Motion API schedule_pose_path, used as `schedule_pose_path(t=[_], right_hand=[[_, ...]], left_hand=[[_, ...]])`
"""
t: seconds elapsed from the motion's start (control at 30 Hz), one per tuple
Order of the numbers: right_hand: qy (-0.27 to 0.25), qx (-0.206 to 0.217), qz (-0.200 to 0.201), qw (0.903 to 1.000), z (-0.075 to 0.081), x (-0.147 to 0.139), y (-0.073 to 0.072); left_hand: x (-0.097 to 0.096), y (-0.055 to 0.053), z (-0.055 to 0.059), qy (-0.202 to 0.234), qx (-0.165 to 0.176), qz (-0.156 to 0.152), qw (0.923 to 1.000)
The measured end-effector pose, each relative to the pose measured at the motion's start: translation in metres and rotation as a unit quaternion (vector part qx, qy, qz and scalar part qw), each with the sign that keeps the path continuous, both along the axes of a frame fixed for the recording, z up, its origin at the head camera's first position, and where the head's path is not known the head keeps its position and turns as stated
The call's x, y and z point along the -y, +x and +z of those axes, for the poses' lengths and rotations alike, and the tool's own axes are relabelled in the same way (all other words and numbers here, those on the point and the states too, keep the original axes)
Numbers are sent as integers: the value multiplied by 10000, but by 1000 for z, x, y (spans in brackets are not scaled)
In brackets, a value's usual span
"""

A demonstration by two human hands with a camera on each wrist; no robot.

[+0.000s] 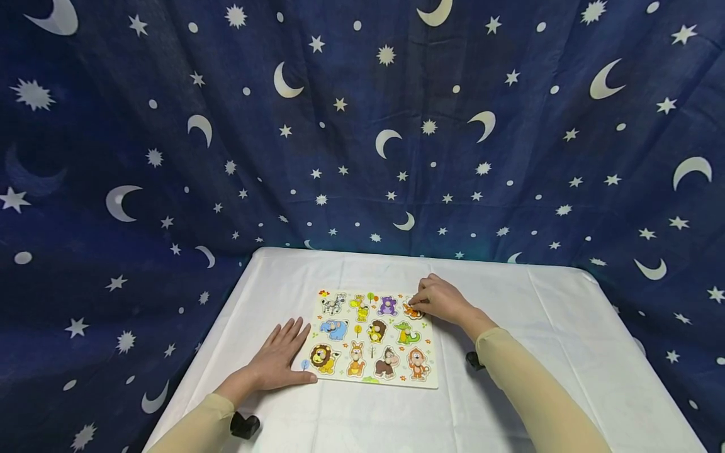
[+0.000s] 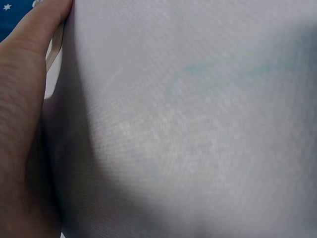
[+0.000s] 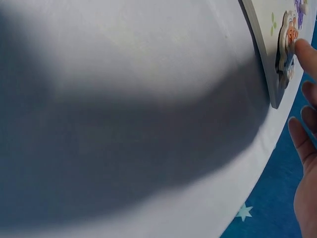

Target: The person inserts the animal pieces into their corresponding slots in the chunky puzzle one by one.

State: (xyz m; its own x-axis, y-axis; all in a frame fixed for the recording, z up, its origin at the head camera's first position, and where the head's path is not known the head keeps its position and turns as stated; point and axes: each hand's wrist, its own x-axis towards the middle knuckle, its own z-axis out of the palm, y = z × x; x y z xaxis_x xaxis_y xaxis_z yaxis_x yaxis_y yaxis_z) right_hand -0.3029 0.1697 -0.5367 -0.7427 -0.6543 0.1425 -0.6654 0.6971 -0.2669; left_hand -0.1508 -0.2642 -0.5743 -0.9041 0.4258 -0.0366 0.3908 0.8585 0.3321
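A white wooden puzzle board (image 1: 341, 345) with several animal pieces lies on the table. My left hand (image 1: 279, 359) rests flat at its left side, fingers spread and thumb at the lower left corner. At the board's top right corner, my right hand (image 1: 444, 300) pinches an orange animal puzzle piece (image 1: 412, 311), most of which shows below the fingertips. The right wrist view shows this piece (image 3: 287, 42) lying slightly raised at the board's corner, a fingertip against it. Close by are the purple bear piece (image 1: 387, 306) and the green crocodile piece (image 1: 406, 333).
A white cloth (image 1: 362, 421) covers the table. Behind it hangs a dark blue curtain (image 1: 351, 151) with moons and stars. Dark wrist devices, such as the one at the left wrist (image 1: 245, 426), sit near both sleeves.
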Motion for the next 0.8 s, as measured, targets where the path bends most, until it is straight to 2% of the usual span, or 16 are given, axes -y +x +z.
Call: schedule_pose_path(t=[0.13,0.37,0.67,0.8], right_hand=[[-96,177,-389,9990,-2,3,2],[-308,406,-893,9947,-5,6,3],[-364,551,-862,9941,-7,7,3],[-380,620,-822,9940,-5,6,3]], left_hand=[[-1,0,3,-89,24,14,10000],[0,1,1,129,-41,-3,9999],[-1,1,6,-55,-56,-61,10000],[-1,1,5,103,-39,-78,9999]])
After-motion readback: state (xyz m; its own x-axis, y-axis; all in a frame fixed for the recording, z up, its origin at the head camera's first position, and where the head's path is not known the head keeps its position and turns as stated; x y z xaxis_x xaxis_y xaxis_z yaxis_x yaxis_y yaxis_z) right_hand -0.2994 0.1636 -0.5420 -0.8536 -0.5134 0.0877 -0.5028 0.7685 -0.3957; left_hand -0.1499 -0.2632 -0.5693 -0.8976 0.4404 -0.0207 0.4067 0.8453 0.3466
